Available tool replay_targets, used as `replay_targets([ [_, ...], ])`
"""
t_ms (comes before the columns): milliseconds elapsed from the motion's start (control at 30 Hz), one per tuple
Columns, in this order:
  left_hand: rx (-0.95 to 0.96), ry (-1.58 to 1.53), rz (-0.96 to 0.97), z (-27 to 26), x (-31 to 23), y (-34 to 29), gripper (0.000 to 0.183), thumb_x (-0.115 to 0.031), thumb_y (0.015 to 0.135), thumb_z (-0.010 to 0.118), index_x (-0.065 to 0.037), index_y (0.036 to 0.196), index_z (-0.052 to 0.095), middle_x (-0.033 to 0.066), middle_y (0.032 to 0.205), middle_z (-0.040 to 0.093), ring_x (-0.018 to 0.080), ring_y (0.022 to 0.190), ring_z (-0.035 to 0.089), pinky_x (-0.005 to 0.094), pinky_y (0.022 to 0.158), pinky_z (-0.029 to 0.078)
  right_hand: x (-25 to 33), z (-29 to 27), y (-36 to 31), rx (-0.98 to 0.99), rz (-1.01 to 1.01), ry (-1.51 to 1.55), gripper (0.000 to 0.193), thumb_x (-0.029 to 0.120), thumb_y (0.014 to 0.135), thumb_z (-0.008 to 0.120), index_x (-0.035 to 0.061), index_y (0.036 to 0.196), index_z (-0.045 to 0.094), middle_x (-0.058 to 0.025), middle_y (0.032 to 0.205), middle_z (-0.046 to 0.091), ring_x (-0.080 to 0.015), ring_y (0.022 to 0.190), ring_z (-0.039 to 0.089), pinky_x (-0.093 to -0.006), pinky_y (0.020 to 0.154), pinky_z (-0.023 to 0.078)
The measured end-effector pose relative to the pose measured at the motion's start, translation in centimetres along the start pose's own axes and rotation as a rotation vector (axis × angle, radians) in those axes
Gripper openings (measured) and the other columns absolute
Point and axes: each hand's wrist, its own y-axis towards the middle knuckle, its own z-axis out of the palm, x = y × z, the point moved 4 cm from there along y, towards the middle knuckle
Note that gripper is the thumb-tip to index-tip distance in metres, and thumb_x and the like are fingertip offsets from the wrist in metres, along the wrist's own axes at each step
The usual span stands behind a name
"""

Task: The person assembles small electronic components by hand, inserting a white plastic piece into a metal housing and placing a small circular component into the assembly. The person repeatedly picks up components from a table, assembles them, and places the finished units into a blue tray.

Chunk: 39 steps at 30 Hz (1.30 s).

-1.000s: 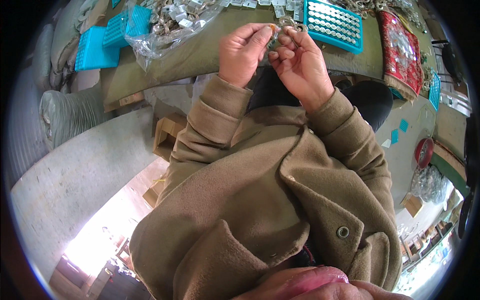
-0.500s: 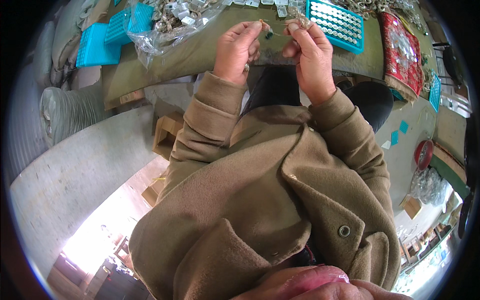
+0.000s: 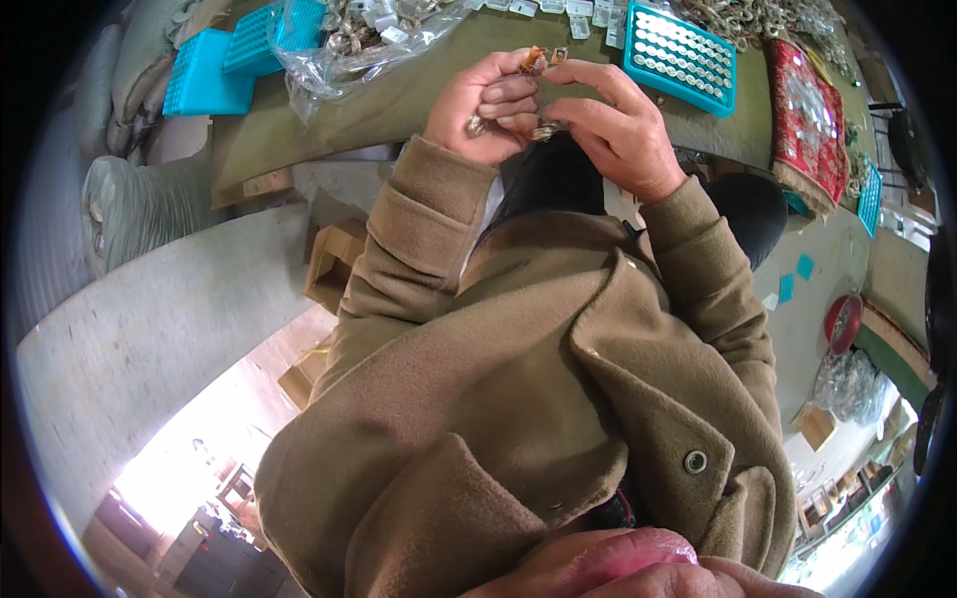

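Above the table's near edge my left hand (image 3: 490, 110) is closed, palm turned up. Between its thumb and forefinger is a small wired part (image 3: 535, 60) with an orange-brown tip, and a small shiny bit (image 3: 476, 126) shows lower down at its palm. Opposite it, my right hand (image 3: 620, 125) has bent fingers; its upper fingertip reaches the wired part. By its lower fingertips is a small metallic piece (image 3: 545, 131), too small to name. A tiny clear-and-metal piece (image 3: 559, 56) lies just beyond the fingertips.
A blue tray (image 3: 638, 80) of round white pieces is at the right on the olive table (image 3: 399, 95). Left of my hands is a clear plastic bag (image 3: 319, 85) of small parts, beside blue racks (image 3: 207, 80). A red patterned cloth (image 3: 793, 90) lies far right.
My hands were held apart with thin wire between them; now the right hand has come in and lower, to the left hand's fingertips. The left hand has turned its palm up.
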Motion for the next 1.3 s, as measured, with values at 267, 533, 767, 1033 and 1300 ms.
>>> replay_targets([
  [267,-0.253,0.472,0.318,0.8,-0.5,-0.6,0.014,-0.019,0.094,0.059,-0.005,0.095,0.06,-0.0095,0.051,0.031,0.0009,0.041,0.028,0.0186,0.045,0.028,-0.5,0.0,-0.1,-0.147,0.232,0.201,0.023,-0.005,0.083,0.058,0.0045,0.103,0.062,-0.0093,0.111,0.061,-0.0222,0.093,0.064,-0.0322,0.079,0.053],
  [533,-0.185,0.835,0.375,1.7,-0.7,-0.5,0.013,-0.018,0.09,0.064,-0.006,0.093,0.062,-0.0091,0.057,0.042,-0.0005,0.044,0.033,0.0166,0.043,0.026,-2.1,1.3,-0.8,-0.17,0.901,1.066,0.037,0.027,0.099,0.052,0.0029,0.127,0.055,-0.0033,0.096,0.063,-0.0095,0.086,0.061,-0.0249,0.083,0.049],
  [767,-0.258,0.847,0.372,1.2,-0.9,-0.3,0.016,-0.022,0.091,0.065,-0.006,0.092,0.065,-0.0092,0.062,0.046,-0.0014,0.049,0.036,0.0152,0.043,0.026,-2.3,1.3,-1.1,-0.255,0.893,1.019,0.028,0.022,0.097,0.056,0.0003,0.113,0.063,-0.0023,0.091,0.064,-0.0096,0.081,0.061,-0.0252,0.078,0.05],
  [1033,-0.29,0.711,0.358,0.8,-0.2,0.1,0.017,-0.024,0.091,0.065,-0.007,0.092,0.065,-0.0099,0.066,0.048,-0.0008,0.052,0.038,0.0155,0.045,0.028,-1.6,1.8,-1.2,-0.404,0.982,1.079,0.026,0.019,0.1,0.051,0.0024,0.117,0.06,-0.0015,0.087,0.061,-0.0061,0.074,0.057,-0.0217,0.067,0.05],
  [1300,-0.229,0.788,0.379,1.0,-0.4,0.2,0.02,-0.025,0.092,0.064,-0.005,0.094,0.065,-0.0088,0.066,0.05,-0.0005,0.051,0.037,0.016,0.045,0.029,-2.7,0.4,-0.9,-0.264,0.921,1.043,0.025,0.018,0.098,0.053,0.0023,0.115,0.063,-0.0002,0.086,0.06,-0.0051,0.074,0.055,-0.0208,0.065,0.048],
])
